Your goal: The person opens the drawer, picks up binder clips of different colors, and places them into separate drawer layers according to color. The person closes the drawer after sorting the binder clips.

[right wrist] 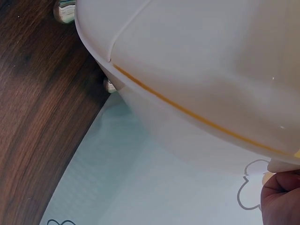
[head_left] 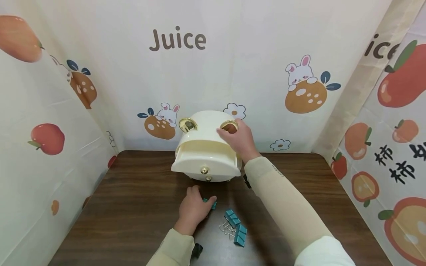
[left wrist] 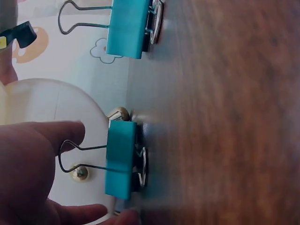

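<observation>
A cream storage box stands on the table with its upper drawer pulled out. My right hand grips the gold-ringed part at the box's top right; in the right wrist view only part of the hand shows at the box's edge. In front of the box, my left hand is spread around a teal binder clip, thumb on one side and fingers on the other. Two more teal binder clips, one upper and one lower, lie to its right.
The dark wooden table runs back to a printed curtain close behind the box. Side curtains hang left and right. A second gold ring sits on the box's top left, and gold knobs stick out in front.
</observation>
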`<state>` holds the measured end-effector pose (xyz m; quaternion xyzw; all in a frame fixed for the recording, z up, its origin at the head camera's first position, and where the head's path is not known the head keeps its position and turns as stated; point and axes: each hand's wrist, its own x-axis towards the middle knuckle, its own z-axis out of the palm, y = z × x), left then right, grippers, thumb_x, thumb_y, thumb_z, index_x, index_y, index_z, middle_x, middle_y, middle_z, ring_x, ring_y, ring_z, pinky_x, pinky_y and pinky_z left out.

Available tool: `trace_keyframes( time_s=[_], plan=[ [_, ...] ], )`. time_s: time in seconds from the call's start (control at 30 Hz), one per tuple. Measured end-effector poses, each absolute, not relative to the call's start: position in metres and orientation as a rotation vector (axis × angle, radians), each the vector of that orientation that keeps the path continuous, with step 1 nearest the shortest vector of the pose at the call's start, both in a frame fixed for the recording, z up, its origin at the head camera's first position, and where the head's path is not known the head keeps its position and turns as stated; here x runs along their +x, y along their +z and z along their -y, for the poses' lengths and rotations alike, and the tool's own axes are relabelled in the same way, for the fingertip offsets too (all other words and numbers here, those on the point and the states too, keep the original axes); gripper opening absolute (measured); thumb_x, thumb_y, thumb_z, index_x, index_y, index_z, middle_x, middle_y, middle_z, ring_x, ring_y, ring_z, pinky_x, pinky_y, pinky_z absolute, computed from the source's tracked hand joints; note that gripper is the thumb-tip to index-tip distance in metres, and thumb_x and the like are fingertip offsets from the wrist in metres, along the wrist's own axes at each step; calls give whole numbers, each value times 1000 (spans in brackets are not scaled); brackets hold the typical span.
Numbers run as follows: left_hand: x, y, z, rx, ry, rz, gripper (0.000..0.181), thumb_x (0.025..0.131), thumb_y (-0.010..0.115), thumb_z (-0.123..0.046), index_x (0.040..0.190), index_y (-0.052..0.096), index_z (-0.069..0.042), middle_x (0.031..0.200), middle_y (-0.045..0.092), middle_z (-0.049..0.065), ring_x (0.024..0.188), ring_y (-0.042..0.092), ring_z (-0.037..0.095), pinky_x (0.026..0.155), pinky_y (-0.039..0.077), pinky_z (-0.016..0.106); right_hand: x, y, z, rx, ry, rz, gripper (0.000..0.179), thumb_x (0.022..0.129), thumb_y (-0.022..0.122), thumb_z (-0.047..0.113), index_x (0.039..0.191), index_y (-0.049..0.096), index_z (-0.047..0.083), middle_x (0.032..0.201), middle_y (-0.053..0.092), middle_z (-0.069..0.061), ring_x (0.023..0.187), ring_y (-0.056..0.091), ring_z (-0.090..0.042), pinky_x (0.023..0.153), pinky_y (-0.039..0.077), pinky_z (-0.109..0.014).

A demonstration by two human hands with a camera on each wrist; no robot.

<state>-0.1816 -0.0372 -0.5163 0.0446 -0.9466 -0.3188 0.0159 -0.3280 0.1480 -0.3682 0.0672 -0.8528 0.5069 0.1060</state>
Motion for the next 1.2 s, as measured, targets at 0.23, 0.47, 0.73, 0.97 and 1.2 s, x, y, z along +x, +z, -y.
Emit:
trace_keyframes(
  time_s=[0.23, 0.47, 0.73, 0.97, 1.2],
  plan=[
    [-180, -511, 29, 91, -814, 3034, 87, 84, 77, -62, 132, 55, 7, 119, 55, 22, 75, 62, 27, 64, 55, 48, -328, -367, -148, 198, 1497, 2509, 51, 84, 78, 54, 101, 53, 13, 91, 57, -8, 81, 55, -24, 68, 48, -39],
    [-177, -512, 25, 30, -624, 3065, 62, 82, 81, -46, 114, 64, 5, 101, 60, 16, 64, 57, 24, 53, 52, 42, -328, -367, -149, 204, 1493, 2510, 52, 84, 78, 55, 101, 53, 13, 90, 56, -8, 80, 54, -24, 67, 47, -39],
    [-175, -511, 25, 24, -578, 3104, 62, 77, 85, -46, 108, 65, 4, 95, 60, 15, 67, 59, 27, 53, 53, 45, -328, -368, -148, 189, 1495, 2515, 51, 85, 78, 54, 102, 53, 13, 92, 57, -8, 82, 55, -24, 68, 48, -39],
    [-175, -512, 27, 30, -620, 3099, 47, 76, 79, -31, 103, 62, 4, 92, 56, 15, 62, 51, 23, 52, 50, 42, -327, -367, -147, 200, 1499, 2504, 50, 85, 78, 53, 102, 54, 13, 91, 57, -8, 81, 55, -23, 67, 48, -39],
    [-173, -508, 29, -20, -686, 3074, 38, 76, 77, -25, 96, 62, 4, 93, 56, 16, 60, 47, 21, 52, 45, 37, -327, -366, -148, 205, 1506, 2511, 51, 85, 78, 54, 102, 53, 12, 90, 57, -8, 80, 55, -24, 67, 48, -38]
  ],
)
